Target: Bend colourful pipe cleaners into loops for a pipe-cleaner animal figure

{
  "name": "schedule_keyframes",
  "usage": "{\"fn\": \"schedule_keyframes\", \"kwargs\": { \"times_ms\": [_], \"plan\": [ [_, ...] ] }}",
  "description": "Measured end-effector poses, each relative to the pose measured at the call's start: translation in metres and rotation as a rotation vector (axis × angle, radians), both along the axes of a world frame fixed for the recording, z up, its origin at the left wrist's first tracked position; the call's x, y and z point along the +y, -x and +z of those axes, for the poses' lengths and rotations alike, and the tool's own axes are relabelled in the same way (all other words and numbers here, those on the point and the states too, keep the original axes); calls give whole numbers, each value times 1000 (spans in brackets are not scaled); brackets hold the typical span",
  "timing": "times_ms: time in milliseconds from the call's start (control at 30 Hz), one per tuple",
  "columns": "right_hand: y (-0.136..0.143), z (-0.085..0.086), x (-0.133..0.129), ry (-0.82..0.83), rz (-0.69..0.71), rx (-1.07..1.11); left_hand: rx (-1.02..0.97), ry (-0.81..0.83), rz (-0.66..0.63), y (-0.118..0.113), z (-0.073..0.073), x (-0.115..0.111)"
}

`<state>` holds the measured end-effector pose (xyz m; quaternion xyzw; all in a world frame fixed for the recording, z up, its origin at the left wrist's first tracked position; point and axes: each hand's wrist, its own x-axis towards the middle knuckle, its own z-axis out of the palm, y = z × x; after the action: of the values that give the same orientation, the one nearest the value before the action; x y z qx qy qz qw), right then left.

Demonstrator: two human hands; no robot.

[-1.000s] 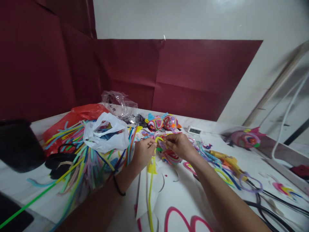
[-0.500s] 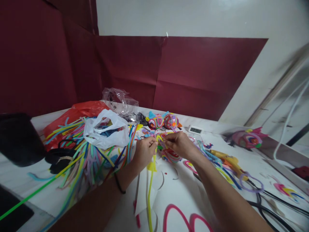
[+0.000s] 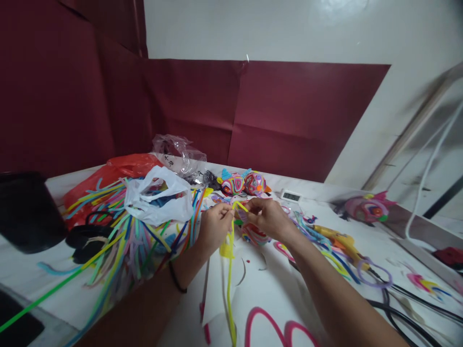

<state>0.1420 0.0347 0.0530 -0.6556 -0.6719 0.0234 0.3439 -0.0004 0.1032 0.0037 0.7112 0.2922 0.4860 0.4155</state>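
My left hand (image 3: pixel 218 222) and my right hand (image 3: pixel 266 216) are close together over the middle of the table, each pinching a yellow pipe cleaner (image 3: pixel 229 289). Between my fingers its upper end bends over in a small arch, while the long tail hangs down toward the front edge. Just behind and below my right hand lies a colourful round piece of coiled pipe cleaners (image 3: pixel 255 235), partly hidden by the hand. A small yellow piece (image 3: pixel 226 250) rests on the white paper (image 3: pixel 215 294) below my left hand.
A heap of coloured pipe cleaners (image 3: pixel 135 258) with a white plastic bag (image 3: pixel 173 205) covers the left. Two finished-looking coiled fish shapes (image 3: pixel 233 183) stand behind. On the right are a yellow glue gun (image 3: pixel 336 238), black cables (image 3: pixel 388 308) and a small digital display (image 3: pixel 291 195).
The pipe cleaner's top has been bent into a clearer, wider arch between my hands. My right hand has turned slightly, and the hanging tail has shifted a little to the right.
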Motion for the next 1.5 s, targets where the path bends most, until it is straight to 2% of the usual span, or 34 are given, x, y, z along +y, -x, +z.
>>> {"fn": "schedule_keyframes", "kwargs": {
  "times_ms": [133,267,400,500,667,967,1233,1500],
  "plan": [
    [-2,0,-1,-29,29,90,-48,45,-45,0,4,-1],
    [0,2,-4,-13,89,89,-66,65,-76,3,9,-2],
    [5,2,-6,-11,36,105,-80,73,-83,4,10,-1],
    [8,2,-8,-56,7,1,-84,81,-86,4,9,0],
    [13,4,-10,-127,61,-206,-83,86,-67,6,10,1],
    [21,9,-14,-78,182,-542,-63,79,-11,7,10,-2],
    [10,13,-16,-112,163,-399,-73,118,-65,6,10,2],
    [-8,5,-9,-89,-90,-188,5,213,-216,7,14,2]
  ]
}}
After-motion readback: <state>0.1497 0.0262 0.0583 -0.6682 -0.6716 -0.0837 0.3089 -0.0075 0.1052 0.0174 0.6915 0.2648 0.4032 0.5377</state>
